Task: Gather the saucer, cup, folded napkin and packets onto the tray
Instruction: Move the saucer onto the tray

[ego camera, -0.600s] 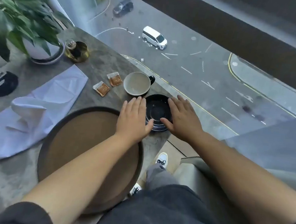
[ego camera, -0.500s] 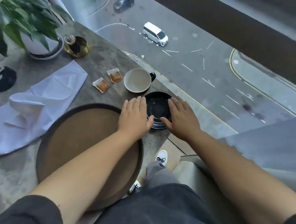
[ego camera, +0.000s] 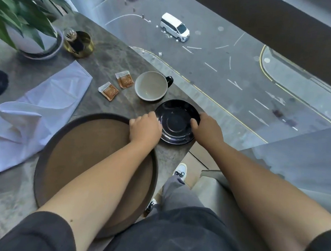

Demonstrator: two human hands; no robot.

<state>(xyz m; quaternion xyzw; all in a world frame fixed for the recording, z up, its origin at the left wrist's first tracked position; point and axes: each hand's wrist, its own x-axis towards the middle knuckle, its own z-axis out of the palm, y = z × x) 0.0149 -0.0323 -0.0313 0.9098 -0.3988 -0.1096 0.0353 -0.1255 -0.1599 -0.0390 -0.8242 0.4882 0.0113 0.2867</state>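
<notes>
Left of the tray (ego camera: 46,164), the white napkin (ego camera: 34,108) lies spread and rumpled on the grey surface (ego camera: 110,56), not yet folded as far as I can tell, its near edge just beside the tray's rim. Beyond the tray, two small orange packets (ego camera: 115,85) sit side by side on the surface, and just right of them stands the pale cup (ego camera: 151,85), empty and upright, its dark handle turned away from the tray. Right of the tray, close to the surface's edge, lies the black saucer (ego camera: 177,124), near the cup. The left hand (ego camera: 145,129) reaches across the tray's far rim, fingers curled against the saucer's left edge; the right hand (ego camera: 207,129) meets the opposite edge, thumb over the rim. Both sets of fingers look closed on the saucer, which seems to rest on the surface. The tray is bare, so the saucer looks to be the first item in hand. The next move likely calls for a level lift, then a short carry left onto the tray, keeping clear of the cup and the edge.
</notes>
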